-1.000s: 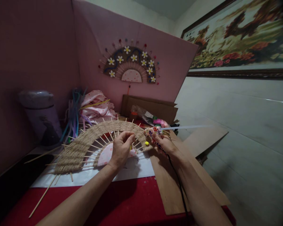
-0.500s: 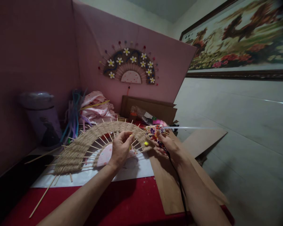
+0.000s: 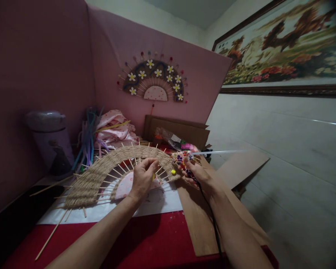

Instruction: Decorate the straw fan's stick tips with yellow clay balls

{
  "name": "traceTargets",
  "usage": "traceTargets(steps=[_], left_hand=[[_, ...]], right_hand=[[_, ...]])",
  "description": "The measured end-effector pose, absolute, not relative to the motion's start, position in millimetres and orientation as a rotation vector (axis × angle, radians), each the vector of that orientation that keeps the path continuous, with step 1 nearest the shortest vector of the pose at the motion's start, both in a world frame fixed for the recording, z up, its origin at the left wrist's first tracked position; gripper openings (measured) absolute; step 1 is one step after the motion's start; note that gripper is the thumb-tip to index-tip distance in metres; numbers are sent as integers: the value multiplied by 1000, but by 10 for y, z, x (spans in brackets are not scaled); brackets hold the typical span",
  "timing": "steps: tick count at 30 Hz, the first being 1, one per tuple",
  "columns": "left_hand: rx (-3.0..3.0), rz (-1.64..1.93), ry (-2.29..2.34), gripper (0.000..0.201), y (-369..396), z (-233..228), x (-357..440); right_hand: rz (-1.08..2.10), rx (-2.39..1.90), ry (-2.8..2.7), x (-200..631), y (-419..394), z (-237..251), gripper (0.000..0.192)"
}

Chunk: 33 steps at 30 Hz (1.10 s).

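My right hand (image 3: 197, 172) is wrapped round a hot glue gun (image 3: 182, 158) covered in flowered cloth. A translucent glue stick (image 3: 220, 152) juts from its back, and a black cord (image 3: 208, 203) hangs below. My left hand (image 3: 145, 175) is closed in a pinch over the fan's middle; a bit of a small yellow piece (image 3: 154, 176) shows at its fingers, the rest hidden. Beneath lies a woven fan-shaped panel (image 3: 86, 179) of twine on thin sticks, with a pink dotted half-circle (image 3: 125, 185) at its centre. One yellow blob (image 3: 173, 172) sits on its right end, near the gun.
The panel rests on white paper (image 3: 168, 203) over a red cloth (image 3: 123, 239). Brown board (image 3: 198, 228) lies at right. Behind stand a purple tumbler (image 3: 52, 144), pipe cleaners (image 3: 88, 134), pink fabric (image 3: 116, 127) and cardboard (image 3: 175, 129). A finished flowered fan (image 3: 154, 76) hangs on the pink panel.
The glue gun has tipped slightly, and its glue stick now slants a little. The yellow between my left fingertips shows less. My left hand stays nearly in place.
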<state>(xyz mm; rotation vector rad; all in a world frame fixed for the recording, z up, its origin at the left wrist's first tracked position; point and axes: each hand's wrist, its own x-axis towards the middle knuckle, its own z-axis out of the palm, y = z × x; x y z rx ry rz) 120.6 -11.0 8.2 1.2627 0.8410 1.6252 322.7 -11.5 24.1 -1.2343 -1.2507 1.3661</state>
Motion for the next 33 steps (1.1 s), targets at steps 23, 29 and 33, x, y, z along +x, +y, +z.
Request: traceTargets(steps=[23, 29, 33], left_hand=[[1305, 1666, 912, 19, 37, 114, 1166], [1424, 1616, 1002, 22, 172, 319, 1226], [1548, 1516, 1010, 17, 317, 361, 1322]], right_hand=[[1576, -1034, -1099, 3260, -130, 294, 50], [1497, -845, -1119, 3194, -134, 249, 45], [1293, -830, -1125, 3124, -141, 235, 41]])
